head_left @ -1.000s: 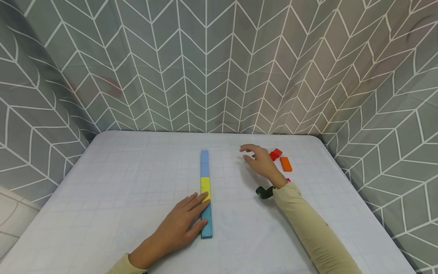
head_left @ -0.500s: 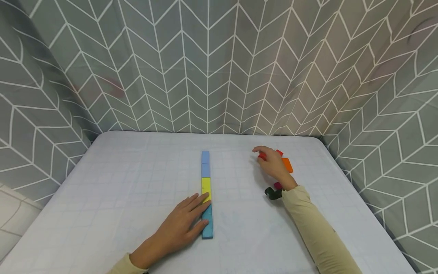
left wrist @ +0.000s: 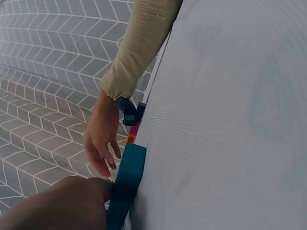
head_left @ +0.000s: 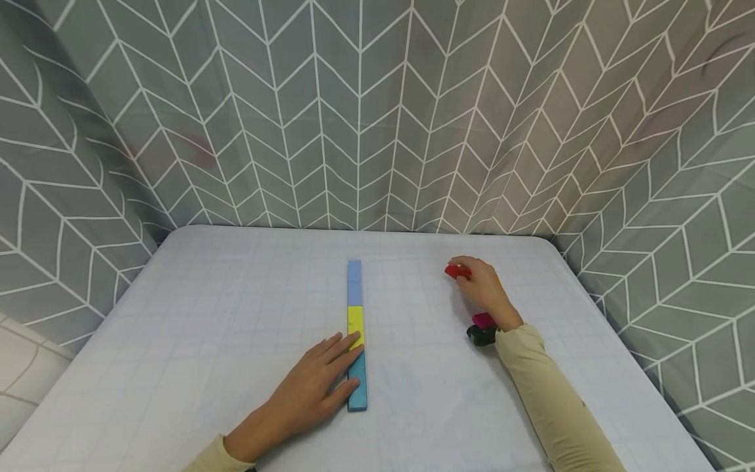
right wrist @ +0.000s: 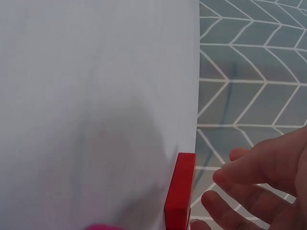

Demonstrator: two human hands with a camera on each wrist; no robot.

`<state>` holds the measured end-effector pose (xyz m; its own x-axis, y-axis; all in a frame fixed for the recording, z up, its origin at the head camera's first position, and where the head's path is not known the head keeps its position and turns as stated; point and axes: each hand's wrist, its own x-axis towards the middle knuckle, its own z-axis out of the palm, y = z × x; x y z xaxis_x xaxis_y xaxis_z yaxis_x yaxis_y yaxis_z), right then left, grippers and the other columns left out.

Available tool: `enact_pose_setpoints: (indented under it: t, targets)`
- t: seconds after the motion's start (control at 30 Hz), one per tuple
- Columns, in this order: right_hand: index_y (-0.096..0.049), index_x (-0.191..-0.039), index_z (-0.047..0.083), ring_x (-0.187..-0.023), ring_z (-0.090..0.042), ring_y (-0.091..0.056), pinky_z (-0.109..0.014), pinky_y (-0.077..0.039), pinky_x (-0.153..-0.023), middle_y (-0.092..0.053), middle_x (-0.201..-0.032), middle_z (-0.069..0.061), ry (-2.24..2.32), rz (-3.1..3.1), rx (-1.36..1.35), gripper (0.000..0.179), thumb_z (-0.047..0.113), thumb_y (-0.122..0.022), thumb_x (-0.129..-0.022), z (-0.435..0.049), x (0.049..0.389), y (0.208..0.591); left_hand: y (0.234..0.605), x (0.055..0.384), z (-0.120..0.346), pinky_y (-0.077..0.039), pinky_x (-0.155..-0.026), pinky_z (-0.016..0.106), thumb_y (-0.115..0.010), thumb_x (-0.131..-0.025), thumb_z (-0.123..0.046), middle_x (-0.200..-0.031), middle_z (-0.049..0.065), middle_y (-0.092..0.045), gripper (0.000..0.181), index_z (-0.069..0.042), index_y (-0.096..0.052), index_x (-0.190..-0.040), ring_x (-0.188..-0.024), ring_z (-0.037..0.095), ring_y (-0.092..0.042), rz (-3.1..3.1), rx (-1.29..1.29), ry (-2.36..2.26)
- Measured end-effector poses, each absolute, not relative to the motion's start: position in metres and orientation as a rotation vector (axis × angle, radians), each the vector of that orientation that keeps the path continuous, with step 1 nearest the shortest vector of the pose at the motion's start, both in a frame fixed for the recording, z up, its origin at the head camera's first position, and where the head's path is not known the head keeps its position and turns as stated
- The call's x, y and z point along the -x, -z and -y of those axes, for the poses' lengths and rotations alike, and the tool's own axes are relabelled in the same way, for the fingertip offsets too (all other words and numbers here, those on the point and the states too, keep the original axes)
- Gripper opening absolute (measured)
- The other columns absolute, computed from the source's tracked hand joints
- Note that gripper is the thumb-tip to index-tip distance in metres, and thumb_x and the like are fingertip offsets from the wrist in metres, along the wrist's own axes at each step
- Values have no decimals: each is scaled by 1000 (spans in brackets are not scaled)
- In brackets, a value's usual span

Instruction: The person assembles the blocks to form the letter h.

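Right hand (head_left: 485,288) has shifted frame-right — can't tell if it pinches red block (right wrist: 179,191), likely light, stiff, best side-gripped — left hand (head_left: 311,383) spread.

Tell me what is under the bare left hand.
The left hand partly covers a flat straight strip of blocks: its yellow section and teal section. Both show around the hand; anything fully beneath is hidden.

The head view looks forward and down from above the near side of the table (head_left: 413,419), far enough back to hold the left hand (head_left: 307,390), right hand (head_left: 480,288) and patterned curtain (head_left: 330,118). The 2 wrist views sit close, tipped sideways: the left looks low past a teal block (left wrist: 127,182), which the head view shares, toward the right hand; the right looks past a red block (right wrist: 180,191). All 3 share table and curtain.
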<state>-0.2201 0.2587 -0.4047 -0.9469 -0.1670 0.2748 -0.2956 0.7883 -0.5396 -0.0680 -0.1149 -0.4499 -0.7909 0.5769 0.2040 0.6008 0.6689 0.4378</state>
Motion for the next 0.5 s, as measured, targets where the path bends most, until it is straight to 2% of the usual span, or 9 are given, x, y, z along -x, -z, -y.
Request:
enact_pose_setpoints:
  t: [0.13,0.23,0.5]
  targets:
    - [-67,-127,-6,-117,-48,-60,-62,-47,-103,-65,-128,-30,-909,2786,-340,34,-6,-58,-94,-263,220,408,450,67,115,-27,-121,52,-56,-107,-44,-165,0,-39,56,-14,-53,-154,-152,30,-30,2826,1002,772]
    - [-67,-128,-5,-118,-48,-60,-62,-47,-103,-65,-128,-30,-914,2806,-318,34,-4,-59,-95,-267,221,411,451,67,115,-27,-121,52,-56,-107,-44,-165,0,-39,56,-14,-53,-154,-152,30,-30,2828,1003,768]
    - [-68,-125,-7,-106,-43,-61,-59,-50,-96,-67,-124,-28,-833,2815,-432,38,-5,-60,-88,-274,228,415,451,68,115,-27,-121,52,-57,-107,-44,-165,0,-39,56,-14,-53,-154,-152,30,-30,2817,1003,778]
